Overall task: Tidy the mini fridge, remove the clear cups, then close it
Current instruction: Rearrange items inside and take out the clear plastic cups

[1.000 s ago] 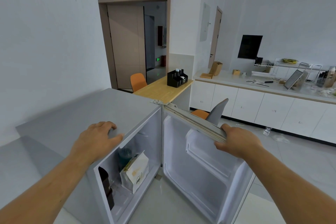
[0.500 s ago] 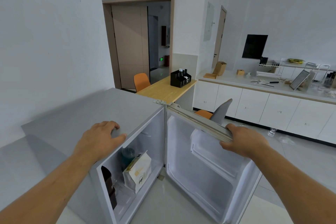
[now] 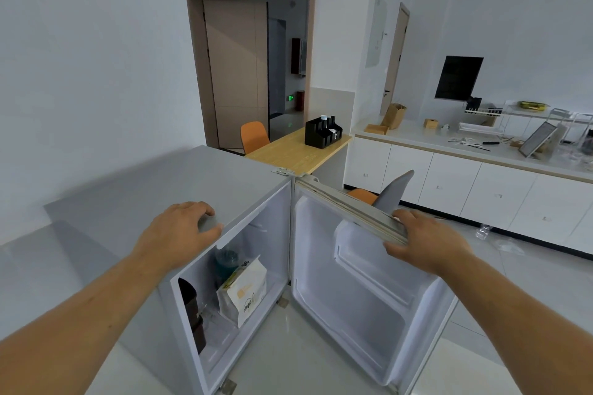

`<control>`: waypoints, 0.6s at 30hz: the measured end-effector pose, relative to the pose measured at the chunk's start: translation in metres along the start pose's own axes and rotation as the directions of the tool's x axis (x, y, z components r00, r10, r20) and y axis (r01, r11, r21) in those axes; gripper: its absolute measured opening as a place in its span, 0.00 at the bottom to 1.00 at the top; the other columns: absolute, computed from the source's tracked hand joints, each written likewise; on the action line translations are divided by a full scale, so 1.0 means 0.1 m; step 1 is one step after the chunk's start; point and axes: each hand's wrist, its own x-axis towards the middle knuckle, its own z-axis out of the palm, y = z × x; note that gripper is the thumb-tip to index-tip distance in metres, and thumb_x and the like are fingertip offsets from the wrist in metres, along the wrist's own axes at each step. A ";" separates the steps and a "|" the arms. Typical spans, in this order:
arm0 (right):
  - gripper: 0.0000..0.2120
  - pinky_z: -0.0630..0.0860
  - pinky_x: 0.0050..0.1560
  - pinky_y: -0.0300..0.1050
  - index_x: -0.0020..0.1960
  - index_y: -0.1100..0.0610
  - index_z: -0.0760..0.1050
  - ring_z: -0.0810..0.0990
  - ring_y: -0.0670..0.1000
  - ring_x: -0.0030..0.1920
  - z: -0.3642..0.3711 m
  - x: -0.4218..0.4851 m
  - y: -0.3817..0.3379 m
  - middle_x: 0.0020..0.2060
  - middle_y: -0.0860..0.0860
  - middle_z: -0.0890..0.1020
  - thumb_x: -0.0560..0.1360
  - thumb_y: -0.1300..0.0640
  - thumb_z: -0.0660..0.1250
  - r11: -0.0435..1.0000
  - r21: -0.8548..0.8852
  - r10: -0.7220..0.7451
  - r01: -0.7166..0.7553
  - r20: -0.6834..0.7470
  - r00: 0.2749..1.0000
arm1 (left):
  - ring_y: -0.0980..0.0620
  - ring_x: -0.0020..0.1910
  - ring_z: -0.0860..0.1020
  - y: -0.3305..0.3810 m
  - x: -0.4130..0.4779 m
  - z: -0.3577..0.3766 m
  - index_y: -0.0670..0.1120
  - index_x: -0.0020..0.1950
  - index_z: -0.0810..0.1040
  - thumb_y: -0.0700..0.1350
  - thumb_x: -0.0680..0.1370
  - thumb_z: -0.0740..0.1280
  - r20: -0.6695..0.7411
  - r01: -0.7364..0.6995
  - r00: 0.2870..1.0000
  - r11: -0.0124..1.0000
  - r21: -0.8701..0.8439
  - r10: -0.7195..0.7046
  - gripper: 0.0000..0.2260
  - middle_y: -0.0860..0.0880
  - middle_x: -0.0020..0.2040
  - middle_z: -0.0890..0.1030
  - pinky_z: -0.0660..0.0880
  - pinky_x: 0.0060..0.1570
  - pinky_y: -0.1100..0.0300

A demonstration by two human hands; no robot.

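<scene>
At the centre of the frame stands the mini fridge point(image 3: 167, 202), grey on top, white inside, its door point(image 3: 362, 292) swung wide toward the lower right. The left hand point(image 3: 179, 231) lies palm down on the front edge of the fridge top, fingers point(image 3: 205, 210) curled loosely over the corner and clamping nothing. The right hand point(image 3: 426, 240) sits on the door's top edge, fingers wrapped over the rim, gripping it.

Inside, low in the frame, a white paper bag point(image 3: 244, 292) with yellow print leans upright, a dark bottle point(image 3: 192, 308) stands at the near left wall, and a teal-lidded cup point(image 3: 226, 261) sits behind the bag. Between bottle and bag there's a faint glassy glint, possibly the clear cups, but I can't tell for sure. The door shelves look empty.

Now the risks. That door is held by its top edge alone; a hard pull could strain the hinge point(image 3: 282, 171) or rock the whole light cabinet, which may be why the left hand braces the top. Anything clear inside is hard to see, so a reach past the bag could knock the bottle or tip the bag onto the floor point(image 3: 305, 346). And shutting the door now would leave the cups inside, since no tidying looks done so far.
</scene>
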 end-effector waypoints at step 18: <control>0.11 0.76 0.43 0.42 0.52 0.47 0.79 0.78 0.46 0.43 0.59 -0.25 -1.69 0.45 0.45 0.81 0.78 0.42 0.64 0.876 0.411 -0.299 0.251 0.056 0.953 | 0.55 0.50 0.80 0.93 -1.21 1.26 0.60 0.58 0.79 0.62 0.76 0.72 0.211 0.435 0.899 0.842 -0.321 -0.384 0.14 0.59 0.57 0.80 0.76 0.43 0.65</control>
